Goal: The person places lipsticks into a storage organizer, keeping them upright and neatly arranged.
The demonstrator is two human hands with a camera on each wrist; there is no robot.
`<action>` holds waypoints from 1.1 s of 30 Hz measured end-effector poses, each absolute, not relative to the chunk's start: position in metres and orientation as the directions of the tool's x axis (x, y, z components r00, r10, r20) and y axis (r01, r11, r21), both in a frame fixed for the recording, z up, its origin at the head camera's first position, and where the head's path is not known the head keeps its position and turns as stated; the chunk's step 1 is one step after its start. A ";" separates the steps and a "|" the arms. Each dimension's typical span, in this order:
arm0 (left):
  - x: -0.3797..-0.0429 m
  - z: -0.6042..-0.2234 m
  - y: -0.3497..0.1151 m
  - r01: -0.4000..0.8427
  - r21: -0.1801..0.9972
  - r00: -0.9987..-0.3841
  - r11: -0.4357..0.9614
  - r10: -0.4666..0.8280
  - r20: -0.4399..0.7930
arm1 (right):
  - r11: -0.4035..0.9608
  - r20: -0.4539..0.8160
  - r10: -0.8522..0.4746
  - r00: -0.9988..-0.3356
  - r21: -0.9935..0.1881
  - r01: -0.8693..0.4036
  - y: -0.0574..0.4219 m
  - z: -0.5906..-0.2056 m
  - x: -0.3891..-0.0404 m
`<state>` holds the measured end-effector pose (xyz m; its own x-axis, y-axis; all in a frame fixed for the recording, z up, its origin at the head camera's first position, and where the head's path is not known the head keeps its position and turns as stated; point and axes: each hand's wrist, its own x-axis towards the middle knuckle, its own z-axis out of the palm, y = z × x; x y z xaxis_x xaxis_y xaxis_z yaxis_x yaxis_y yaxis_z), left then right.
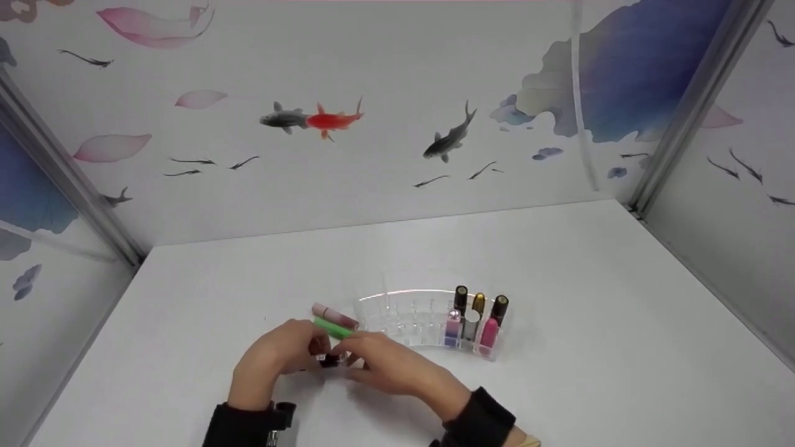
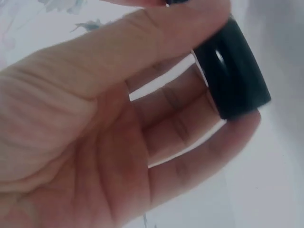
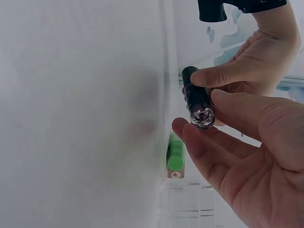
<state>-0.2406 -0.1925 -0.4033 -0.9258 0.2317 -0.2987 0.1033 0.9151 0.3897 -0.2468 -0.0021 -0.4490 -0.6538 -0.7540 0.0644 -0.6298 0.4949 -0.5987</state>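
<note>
A black lipstick tube (image 3: 195,95) with a clear faceted end is between the two hands, left of the clear holder. My left hand (image 1: 276,354) pinches its black end; in the left wrist view the thumb lies across the tube (image 2: 232,71) and the fingers curl behind it. My right hand (image 1: 397,366) holds the faceted end, thumb against the tube's side and fingertips around the tip in the right wrist view. Just beyond the hands lie a green tube (image 1: 331,327) and a pink tube (image 1: 329,310), the green one partly covered by the right hand.
A curved clear acrylic holder (image 1: 404,293) stands right of the hands. Several lipsticks fill its right end, among them a pink one (image 1: 489,334) and a gold-topped one (image 1: 478,302). White panels (image 1: 385,186) printed with fish and petals enclose the white table (image 1: 596,310).
</note>
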 end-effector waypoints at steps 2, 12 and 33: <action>-0.239 -0.401 -0.189 0.126 0.431 -0.926 0.894 0.262 -0.273 | 0.471 0.096 -0.750 -0.654 -0.617 -0.631 0.006 -0.446 -0.246; -0.238 -0.392 -0.173 0.370 0.593 -0.841 0.715 0.529 -0.115 | 0.380 0.282 -0.690 -0.667 -0.643 -0.665 0.046 -0.434 -0.240; -0.237 -0.394 -0.124 0.426 0.687 -0.831 0.588 0.555 0.040 | 0.317 0.508 -0.556 -0.658 -0.602 -0.733 0.100 -0.414 -0.242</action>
